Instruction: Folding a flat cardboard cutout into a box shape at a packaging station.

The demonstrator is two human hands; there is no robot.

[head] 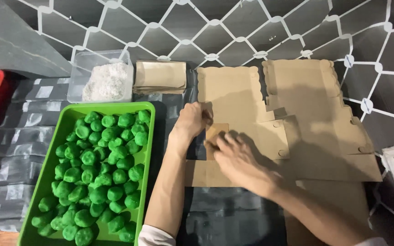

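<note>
Both hands meet at the middle of the frame over a flat brown cardboard box blank (238, 107) lying on the desk (23, 136). Left hand (192, 119) rests on the blank's left edge, fingers pinching a small folded flap (216, 131); right hand (235, 159) lies just below and right of that flap, fingers bent onto it, though blur hides the exact grip. A second blank (315, 105) lies to the right. At lower left sits a green tray (53, 146) of green balls (101, 173).
</note>
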